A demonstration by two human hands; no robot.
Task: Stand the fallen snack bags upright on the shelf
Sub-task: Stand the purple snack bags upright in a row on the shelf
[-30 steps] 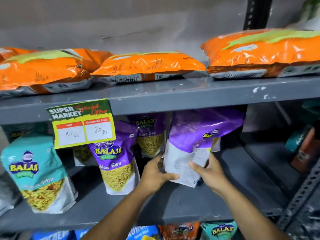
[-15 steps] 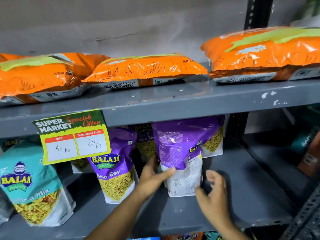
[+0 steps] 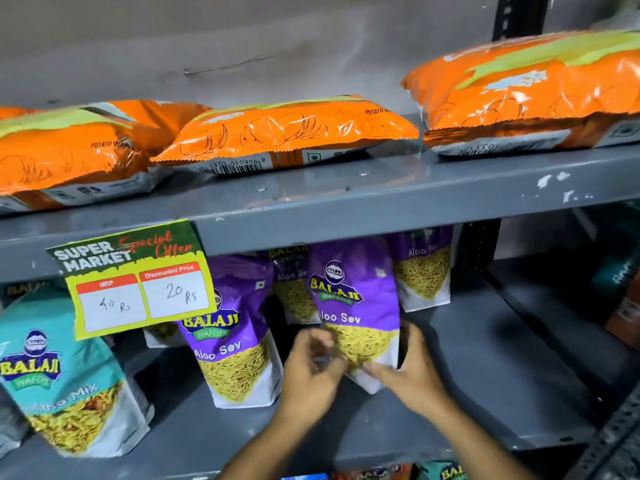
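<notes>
A purple Aloo Sev bag (image 3: pixel 356 299) stands upright, front label facing me, on the middle grey shelf (image 3: pixel 485 375). My right hand (image 3: pixel 412 372) holds its lower right corner. My left hand (image 3: pixel 311 368), blurred, touches its lower left edge with fingers curled. Another purple Aloo Sev bag (image 3: pixel 232 344) stands upright to the left, and two more (image 3: pixel 424 271) stand behind. Three orange potato wafer bags (image 3: pixel 287 133) lie flat on the upper shelf (image 3: pixel 346 202).
A teal mix bag (image 3: pixel 65 382) stands at the left of the middle shelf. A green and yellow price tag (image 3: pixel 135 275) hangs from the upper shelf's edge. A black upright post (image 3: pixel 481 251) divides off a darker bay at right. More bags show below.
The purple bag showed its back and was tilted; it now faces front and stands upright. Both hands moved to its bottom corners. The view has tilted up slightly.
</notes>
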